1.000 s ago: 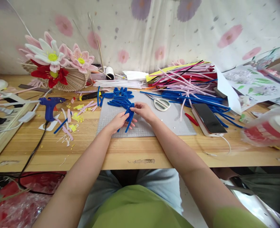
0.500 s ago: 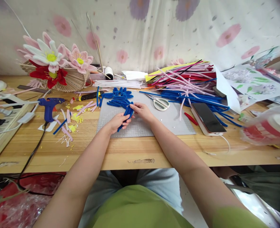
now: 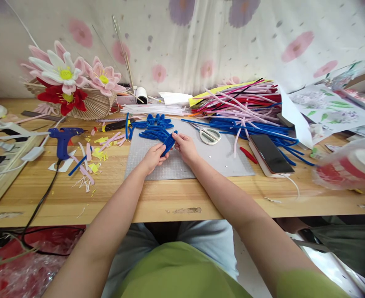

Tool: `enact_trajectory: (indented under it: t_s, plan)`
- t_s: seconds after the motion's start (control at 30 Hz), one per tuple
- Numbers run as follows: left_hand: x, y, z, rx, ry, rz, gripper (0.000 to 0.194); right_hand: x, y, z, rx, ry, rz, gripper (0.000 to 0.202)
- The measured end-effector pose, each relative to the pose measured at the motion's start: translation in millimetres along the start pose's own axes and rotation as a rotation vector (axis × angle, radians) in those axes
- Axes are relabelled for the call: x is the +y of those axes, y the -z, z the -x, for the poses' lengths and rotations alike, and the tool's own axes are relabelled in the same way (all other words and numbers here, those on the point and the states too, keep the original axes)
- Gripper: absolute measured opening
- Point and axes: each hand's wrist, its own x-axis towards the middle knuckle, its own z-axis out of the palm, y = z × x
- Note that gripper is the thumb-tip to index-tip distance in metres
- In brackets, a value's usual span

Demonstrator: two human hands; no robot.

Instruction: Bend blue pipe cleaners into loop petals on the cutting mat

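Over the grey cutting mat [image 3: 232, 163], my left hand [image 3: 155, 158] is closed around the lower part of a small bundle of blue pipe cleaners [image 3: 169, 143]. My right hand [image 3: 184, 145] pinches the upper end of the same bundle between thumb and fingers. Just beyond them lie several cut blue pipe cleaner pieces [image 3: 151, 134] and blue looped petal shapes [image 3: 160, 120]. To the right of my right hand rest white-handled scissors [image 3: 210, 136]. My fingers hide part of the bundle.
A blue hot glue gun [image 3: 63, 140] with a cord stands at left near scraps. Pipe cleaner flowers [image 3: 65, 74] sit in a fan-shaped basket behind it. A phone [image 3: 270, 154], a wrapped cup [image 3: 352, 165] and a pile of long pipe cleaners [image 3: 247, 99] occupy the right.
The blue bundle has turned in my hands, its lower end now less exposed below the left fingers. My right hand has shifted slightly and holds the top end.
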Motion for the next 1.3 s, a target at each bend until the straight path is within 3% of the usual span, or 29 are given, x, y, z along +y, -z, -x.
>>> enact_trajectory:
  t_s: [0.17,0.37,0.73,0.97,1.3]
  plan:
    - [-4,-2.4,-2,0.102,-0.008,-0.180,0.018,-3,0,3,0.025,-0.009,0.160,0.042]
    - [-9,1.7,-6,0.116,-0.080,-0.226,0.012,1,4,2,-0.162,-0.043,0.367,0.042]
    - [1,-0.1,-2,0.080,0.080,-0.071,0.009,-4,1,8,-0.131,0.015,0.332,0.039]
    - [-1,-3.6,-2,0.127,0.058,-0.004,0.014,5,2,4,-0.082,0.021,0.349,0.039]
    - [8,16.1,1,-0.090,0.287,0.154,0.011,-1,1,8,-0.162,-0.050,0.232,0.039]
